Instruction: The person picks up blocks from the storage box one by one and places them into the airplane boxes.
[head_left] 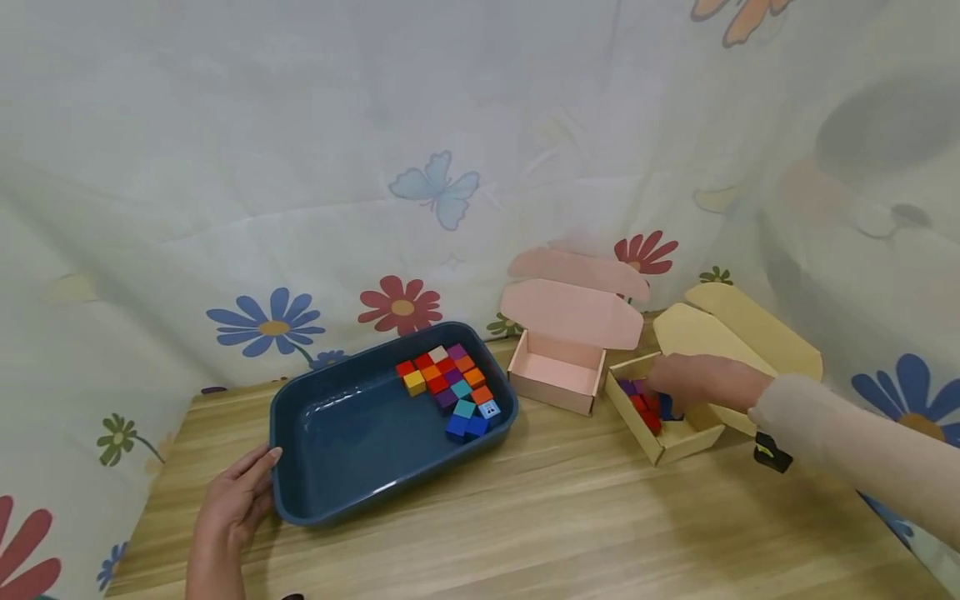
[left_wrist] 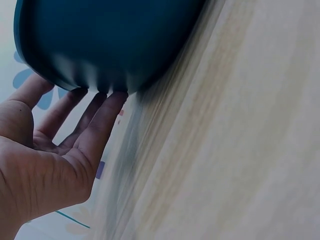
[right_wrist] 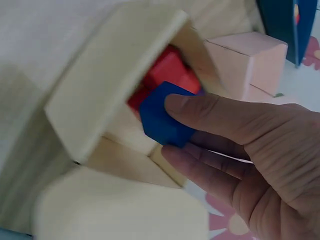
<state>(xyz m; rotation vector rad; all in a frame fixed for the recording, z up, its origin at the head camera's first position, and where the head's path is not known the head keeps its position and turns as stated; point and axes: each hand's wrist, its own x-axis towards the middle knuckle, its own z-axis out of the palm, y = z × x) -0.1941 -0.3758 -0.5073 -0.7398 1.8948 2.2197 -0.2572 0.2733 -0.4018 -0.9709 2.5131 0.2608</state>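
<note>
Blue block [right_wrist: 165, 117] pinched between thumb and fingers of our right hand [head_left: 693, 379], likely for control, in or just above the yellow box [head_left: 690, 444], we grip the tray [head_left: 352, 450] with our half-curled left hand [head_left: 234, 497], seemingly to steady it.

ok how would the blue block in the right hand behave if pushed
The blue block looks stiff: no dent shows where the right hand pinches it. It's small beside the hand, so probably light. Its flat faces suggest sliding or tipping rather than rolling.
</note>
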